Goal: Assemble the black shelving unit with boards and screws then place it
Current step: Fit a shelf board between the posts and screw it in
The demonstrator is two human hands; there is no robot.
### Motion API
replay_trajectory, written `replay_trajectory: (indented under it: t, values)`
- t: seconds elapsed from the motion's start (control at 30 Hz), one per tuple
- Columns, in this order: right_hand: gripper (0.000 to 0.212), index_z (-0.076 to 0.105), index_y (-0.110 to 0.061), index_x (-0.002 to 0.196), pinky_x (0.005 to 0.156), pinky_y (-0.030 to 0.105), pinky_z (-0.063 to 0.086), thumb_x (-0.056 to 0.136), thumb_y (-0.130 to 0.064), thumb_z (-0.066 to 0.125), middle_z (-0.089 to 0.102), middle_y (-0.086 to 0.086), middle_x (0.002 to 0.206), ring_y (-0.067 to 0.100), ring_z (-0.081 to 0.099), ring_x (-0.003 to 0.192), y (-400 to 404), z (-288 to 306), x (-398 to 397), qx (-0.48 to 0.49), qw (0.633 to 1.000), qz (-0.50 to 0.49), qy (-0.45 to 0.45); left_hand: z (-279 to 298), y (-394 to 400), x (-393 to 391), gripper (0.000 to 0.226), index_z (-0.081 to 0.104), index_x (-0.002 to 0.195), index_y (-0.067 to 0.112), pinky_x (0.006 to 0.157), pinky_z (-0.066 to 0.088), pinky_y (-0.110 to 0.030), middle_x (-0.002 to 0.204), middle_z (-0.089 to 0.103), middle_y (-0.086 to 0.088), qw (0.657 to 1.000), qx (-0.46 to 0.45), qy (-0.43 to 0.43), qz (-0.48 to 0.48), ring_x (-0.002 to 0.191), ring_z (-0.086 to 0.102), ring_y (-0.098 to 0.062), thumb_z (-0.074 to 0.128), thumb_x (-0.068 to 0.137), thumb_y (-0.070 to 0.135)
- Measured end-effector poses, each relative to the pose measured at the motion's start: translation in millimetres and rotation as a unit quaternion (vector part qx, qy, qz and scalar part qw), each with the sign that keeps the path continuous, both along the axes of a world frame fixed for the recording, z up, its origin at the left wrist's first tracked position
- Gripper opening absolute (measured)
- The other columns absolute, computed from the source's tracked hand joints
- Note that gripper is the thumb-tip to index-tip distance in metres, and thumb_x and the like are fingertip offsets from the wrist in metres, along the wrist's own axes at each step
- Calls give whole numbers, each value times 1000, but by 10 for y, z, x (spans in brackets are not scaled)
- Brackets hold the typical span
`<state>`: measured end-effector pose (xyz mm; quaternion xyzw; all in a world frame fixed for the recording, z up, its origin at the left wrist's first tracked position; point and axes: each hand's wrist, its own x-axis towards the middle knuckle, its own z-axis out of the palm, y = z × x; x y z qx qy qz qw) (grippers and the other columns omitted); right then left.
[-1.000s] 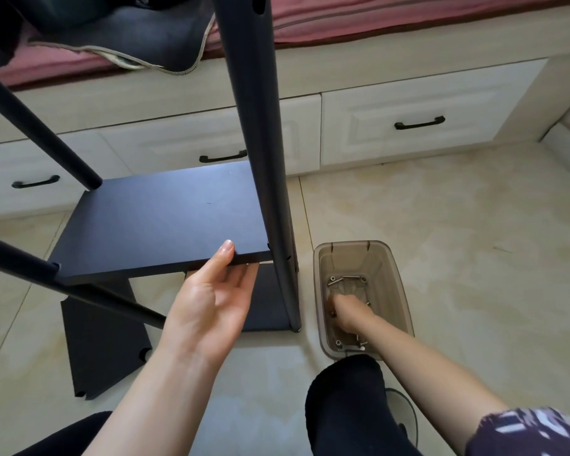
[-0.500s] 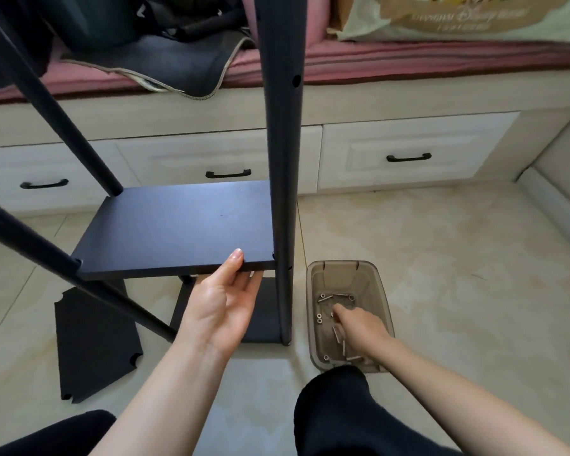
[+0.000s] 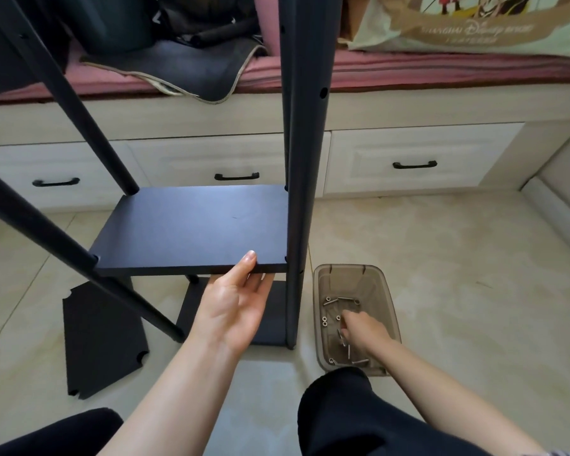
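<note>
Hands work low over a pale tiled floor (image 3: 441, 258), and we look down on them from above. Our left hand (image 3: 232, 307) reaches forward, palm up, with the thumb lying on top of a black shelf board (image 3: 191, 228) and the fingers tucked beneath its near edge, so the hand holds the board by that edge. The board sits level between black posts: a thick upright post (image 3: 298, 192) stands at its right side, and two slimmer posts (image 3: 79, 106) slant in from the left. A second black board (image 3: 273, 324) lies lower down at the foot of the upright post, partly hidden by our left hand. A loose black board (image 3: 102, 340) with notched corners lies flat on the floor to the left, apart from the frame.

Our right hand (image 3: 362, 330) dips into a brown see-through plastic bin (image 3: 352, 274) that stands on the floor just right of the upright post. Small silver screws (image 3: 339, 299) lie scattered on the bin's bottom. The fingers curl down among them; we cannot tell whether they pinch one.

Behind the frame runs a cream bed base with drawers (image 3: 415, 159) and black handles. On the pink mattress above sit dark cloth (image 3: 178, 64) and a printed paper bag (image 3: 474, 28). Our black-clad knees (image 3: 343, 413) fill the lower edge.
</note>
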<state>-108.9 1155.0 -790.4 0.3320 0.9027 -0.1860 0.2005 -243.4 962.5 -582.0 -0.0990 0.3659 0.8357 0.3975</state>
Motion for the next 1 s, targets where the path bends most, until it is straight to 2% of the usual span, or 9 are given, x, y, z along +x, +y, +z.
replay_trajectory:
  t: [0.07, 0.17, 0.3, 0.4, 0.47, 0.57, 0.7, 0.83, 1.0]
  values:
    - [17, 52, -18, 111, 71, 35, 48, 100, -31, 49, 65, 8, 110, 30, 63, 96, 15, 38, 3, 2, 1000, -9, 14, -7, 5, -1, 19, 60, 112, 5, 92, 56, -35, 108, 68, -11, 1000, 5, 0, 3, 100, 72, -22, 58, 93, 0]
    - [16, 56, -18, 108, 73, 36, 51, 99, -32, 54, 67, 6, 102, 27, 64, 91, 14, 208, 27, -20, 997, -36, 62, -28, -2, -9, 19, 58, 112, 5, 86, 60, -34, 105, 67, -11, 1000, 12, 0, 3, 99, 71, -23, 59, 93, -1]
    - [7, 61, -18, 95, 68, 28, 49, 94, -25, 62, 68, -1, 87, 16, 62, 78, -178, 587, 95, -78, 977, -100, 172, -30, -7, -8, 19, 62, 111, 6, 91, 57, -36, 107, 68, -10, 1000, 9, 5, 8, 100, 71, -23, 59, 94, -2]
    - [5, 65, -17, 92, 67, 23, 53, 89, -17, 69, 71, -2, 85, 14, 67, 80, -432, 957, 172, -142, 934, -170, 281, -12, -3, 0, 35, 59, 128, 7, 83, 60, -35, 116, 68, -11, 1000, 12, 4, 9, 100, 72, -23, 59, 94, -2]
    - [13, 68, -19, 95, 60, 22, 55, 85, -14, 73, 74, 1, 84, 16, 71, 77, -579, 1257, 189, -216, 886, -222, 345, -4, -6, 3, 43, 56, 136, 5, 83, 59, -36, 119, 68, -12, 1000, 7, 3, 16, 99, 72, -23, 59, 94, -2]
    - [13, 74, -23, 94, 65, 21, 57, 84, -14, 76, 77, 1, 82, 15, 73, 78, -736, 1688, 204, -297, 824, -249, 413, 14, -1, 11, 46, 54, 139, 4, 81, 58, -35, 122, 68, -13, 1000, -1, 7, 27, 99, 73, -23, 60, 93, -3]
    - [12, 79, -22, 91, 66, 17, 54, 85, -12, 75, 77, 3, 82, 10, 72, 74, -883, 2053, 211, -331, 777, -245, 477, 23, -15, 13, 45, 55, 136, -1, 70, 61, -32, 115, 69, -16, 999, -4, 2, 37, 89, 75, -23, 62, 92, -5]
    - [9, 80, -20, 88, 67, 25, 56, 83, -13, 77, 76, 11, 80, 12, 67, 69, -910, 2187, 164, -323, 771, -260, 483, 29, -29, 22, 42, 57, 132, -4, 71, 61, -32, 108, 71, -16, 999, -9, -1, 41, 84, 76, -22, 63, 90, -7]
    - [10, 80, -21, 85, 62, 27, 51, 83, -12, 76, 73, 21, 84, 14, 62, 67, -928, 2174, 106, -318, 776, -270, 473, 44, -30, 4, 32, 61, 122, 1, 80, 58, -35, 116, 69, -18, 999, -15, 0, 33, 89, 74, -25, 62, 91, -7]
